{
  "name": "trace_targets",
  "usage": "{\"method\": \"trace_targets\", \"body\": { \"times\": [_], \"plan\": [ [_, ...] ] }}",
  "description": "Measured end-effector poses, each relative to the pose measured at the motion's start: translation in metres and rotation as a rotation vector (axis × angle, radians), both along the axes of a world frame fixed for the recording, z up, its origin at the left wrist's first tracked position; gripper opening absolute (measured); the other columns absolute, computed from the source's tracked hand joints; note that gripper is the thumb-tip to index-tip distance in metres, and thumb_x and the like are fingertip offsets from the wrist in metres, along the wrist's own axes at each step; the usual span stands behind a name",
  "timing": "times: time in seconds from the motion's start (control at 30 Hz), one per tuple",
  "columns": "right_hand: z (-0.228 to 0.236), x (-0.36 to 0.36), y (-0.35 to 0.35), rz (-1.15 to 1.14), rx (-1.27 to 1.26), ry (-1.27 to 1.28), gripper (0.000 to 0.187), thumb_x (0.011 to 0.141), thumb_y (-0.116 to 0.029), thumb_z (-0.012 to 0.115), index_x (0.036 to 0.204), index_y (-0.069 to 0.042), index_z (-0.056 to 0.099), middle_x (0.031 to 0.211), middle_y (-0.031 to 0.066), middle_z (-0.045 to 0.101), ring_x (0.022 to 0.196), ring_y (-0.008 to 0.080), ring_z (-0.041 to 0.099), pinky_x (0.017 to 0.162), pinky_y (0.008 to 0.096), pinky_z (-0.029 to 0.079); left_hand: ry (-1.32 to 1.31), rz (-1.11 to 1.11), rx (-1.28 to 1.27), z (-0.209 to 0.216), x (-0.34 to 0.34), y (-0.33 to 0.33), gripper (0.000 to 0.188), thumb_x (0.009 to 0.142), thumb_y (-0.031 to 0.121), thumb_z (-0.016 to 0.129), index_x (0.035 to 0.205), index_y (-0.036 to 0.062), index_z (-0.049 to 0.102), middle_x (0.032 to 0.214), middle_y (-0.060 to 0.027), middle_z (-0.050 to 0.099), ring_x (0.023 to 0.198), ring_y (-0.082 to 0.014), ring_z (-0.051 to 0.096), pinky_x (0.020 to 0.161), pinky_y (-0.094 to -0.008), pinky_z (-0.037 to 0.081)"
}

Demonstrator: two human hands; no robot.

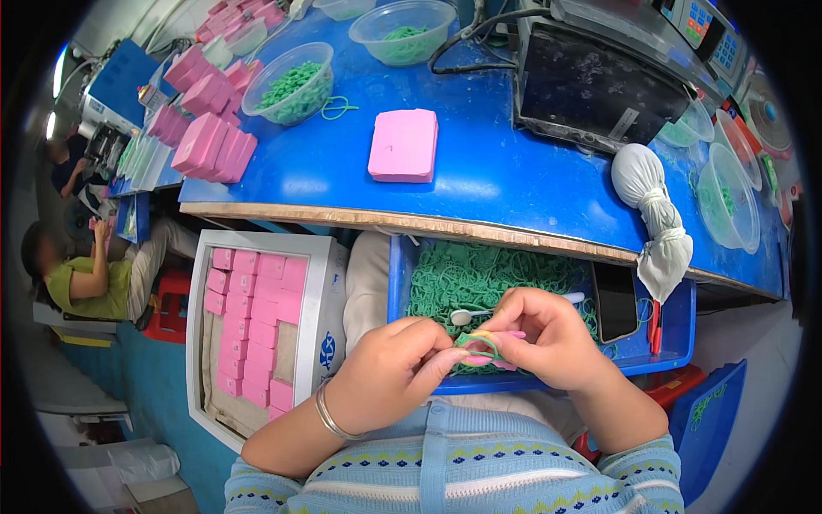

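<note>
Our left hand (pixel 390 364) and right hand (pixel 552 338) pinch a green ring (pixel 469 339), fingers (pixel 524 347) clamped on it, above a blue tray (pixel 676 330) of green strands (pixel 462 274); a pink block (pixel 403 146) sits on the counter (pixel 514 188).

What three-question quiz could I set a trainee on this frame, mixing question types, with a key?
1. Open: What colour is the piece pinched between the left hand and right hand?
2. Multiple choice: The dark slab in the blue tray lies toward which end? A) left B) right
3. Fill in: The lone pink block on the blue table lies to the ___ of the white tied bag.

Key: 1. Green. 2. B. 3. Left.
</note>
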State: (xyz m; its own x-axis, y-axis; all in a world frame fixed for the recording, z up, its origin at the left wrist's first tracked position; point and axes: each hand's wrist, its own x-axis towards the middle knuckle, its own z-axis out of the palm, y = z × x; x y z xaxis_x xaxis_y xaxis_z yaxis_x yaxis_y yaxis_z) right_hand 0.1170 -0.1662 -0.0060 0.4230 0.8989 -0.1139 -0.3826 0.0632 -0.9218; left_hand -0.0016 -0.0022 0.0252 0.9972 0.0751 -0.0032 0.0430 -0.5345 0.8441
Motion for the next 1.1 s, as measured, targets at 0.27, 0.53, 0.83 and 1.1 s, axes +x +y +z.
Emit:
{"method": "trace_targets", "body": {
  "times": [0.27, 0.53, 0.83, 1.1],
  "plan": [
    [-0.016, 0.000, 0.004, 0.014, -0.071, 0.375, 0.010, 0.085, -0.005, 0.054, 0.090, 0.003, 0.050, 0.088, 0.0136, 0.060, 0.077, 0.0145, 0.061, 0.064, 0.0239, 0.050, -0.143, -0.021, 0.194, 0.007, 0.001, -0.001, 0.011, 0.077, 0.010, 0.061, 0.077, 0.0030, 0.052, 0.066, -0.0100, 0.053, 0.059, -0.0260, 0.053, 0.051, -0.0326, 0.042],
    [-0.014, -0.001, 0.012, -0.221, -0.064, 0.580, 0.009, 0.084, -0.005, 0.053, 0.087, 0.003, 0.051, 0.091, 0.0162, 0.059, 0.079, 0.0183, 0.061, 0.067, 0.0267, 0.052, -0.320, 0.058, 0.254, 0.011, -0.001, 0.003, 0.011, 0.077, 0.008, 0.061, 0.078, 0.0031, 0.051, 0.065, -0.0097, 0.053, 0.055, -0.0237, 0.053, 0.049, -0.0316, 0.042],
    [0.011, -0.003, 0.001, -0.096, -0.124, 0.166, 0.016, 0.086, -0.015, 0.051, 0.086, 0.001, 0.053, 0.067, 0.0033, 0.051, 0.051, 0.0058, 0.041, 0.046, 0.0241, 0.042, -0.075, 0.167, -0.128, 0.004, -0.009, 0.010, 0.009, 0.084, 0.006, 0.054, 0.079, 0.0012, 0.049, 0.067, -0.0056, 0.053, 0.056, -0.0103, 0.051, 0.050, -0.0218, 0.041],
    [0.010, -0.012, 0.007, -0.082, -0.090, -0.662, 0.010, 0.082, -0.009, 0.054, 0.086, -0.001, 0.056, 0.070, 0.0083, 0.058, 0.059, 0.0182, 0.060, 0.050, 0.0302, 0.045, 0.028, 0.269, -0.841, -0.001, 0.000, -0.005, 0.009, 0.079, 0.005, 0.061, 0.085, 0.0012, 0.055, 0.081, -0.0062, 0.054, 0.074, -0.0106, 0.054, 0.059, -0.0218, 0.043]
  ]
}}
